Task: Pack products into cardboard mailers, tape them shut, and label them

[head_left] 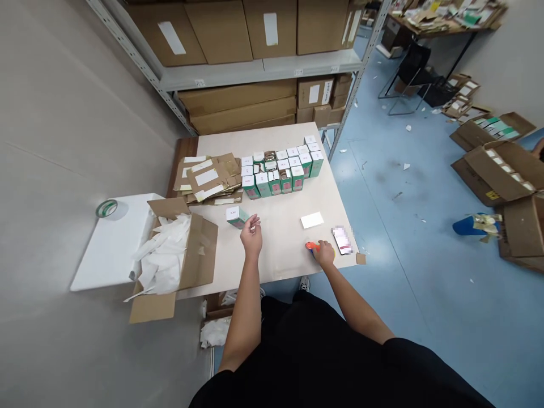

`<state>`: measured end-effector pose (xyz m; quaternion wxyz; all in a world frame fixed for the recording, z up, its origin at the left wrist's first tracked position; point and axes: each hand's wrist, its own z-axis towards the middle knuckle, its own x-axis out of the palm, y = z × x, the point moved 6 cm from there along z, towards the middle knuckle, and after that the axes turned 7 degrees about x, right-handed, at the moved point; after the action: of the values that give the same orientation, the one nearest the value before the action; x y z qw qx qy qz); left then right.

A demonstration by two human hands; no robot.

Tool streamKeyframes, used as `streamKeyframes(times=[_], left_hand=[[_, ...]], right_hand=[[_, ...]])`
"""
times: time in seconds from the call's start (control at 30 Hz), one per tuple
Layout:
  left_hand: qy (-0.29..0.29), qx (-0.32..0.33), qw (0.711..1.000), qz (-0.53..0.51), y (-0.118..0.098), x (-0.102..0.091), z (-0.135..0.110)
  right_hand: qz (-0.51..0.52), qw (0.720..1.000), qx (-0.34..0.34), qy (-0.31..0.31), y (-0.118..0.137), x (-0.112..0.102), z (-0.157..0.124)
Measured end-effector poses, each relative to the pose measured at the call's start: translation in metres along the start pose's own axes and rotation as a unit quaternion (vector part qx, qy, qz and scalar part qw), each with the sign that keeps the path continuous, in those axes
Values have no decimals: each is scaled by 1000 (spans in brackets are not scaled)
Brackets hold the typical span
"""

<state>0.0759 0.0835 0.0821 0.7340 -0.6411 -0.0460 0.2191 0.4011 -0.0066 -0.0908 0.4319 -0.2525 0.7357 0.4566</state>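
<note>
My left hand (251, 233) is over the table beside a single small white-and-green box (237, 217). Its fingers are loosely bent and apart, with nothing visible in them; whether they touch the box is unclear. Near the table's front right, my right hand (325, 253) is closed over an orange tape dispenser (312, 246) with blue and yellow parts, mostly hidden beneath the palm. A white card or slip (311, 220) lies just beyond that hand, and a phone (341, 240) to its right. Several similar boxes (274, 182) stand in rows farther back, some with open tops.
Flattened cardboard (208, 177) is piled at the back left. An open carton (204, 252) full of white packing material stands at the left edge, by a tape roll (106, 208) on a white surface. Shelving (263, 69) with cartons rises behind; more cartons (493, 170) are on the floor right.
</note>
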Motion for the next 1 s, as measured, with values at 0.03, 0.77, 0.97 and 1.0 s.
streamKeyframes(times=[0.03,0.77,0.97,1.0], left_hand=[[8,8,1000,1,-8,7,3],[-30,53,998,31,-25,-156,85],[-15,15,1000,21,18,-211,188],[-8,5,1000,20,29,-218,210]], right_hand=[[26,1000,-10,-14,12,-12,6],[306,886,-343,66,403,-45,14],[244,896,-365,68,489,-2,36],[231,898,-369,67,503,6,42]])
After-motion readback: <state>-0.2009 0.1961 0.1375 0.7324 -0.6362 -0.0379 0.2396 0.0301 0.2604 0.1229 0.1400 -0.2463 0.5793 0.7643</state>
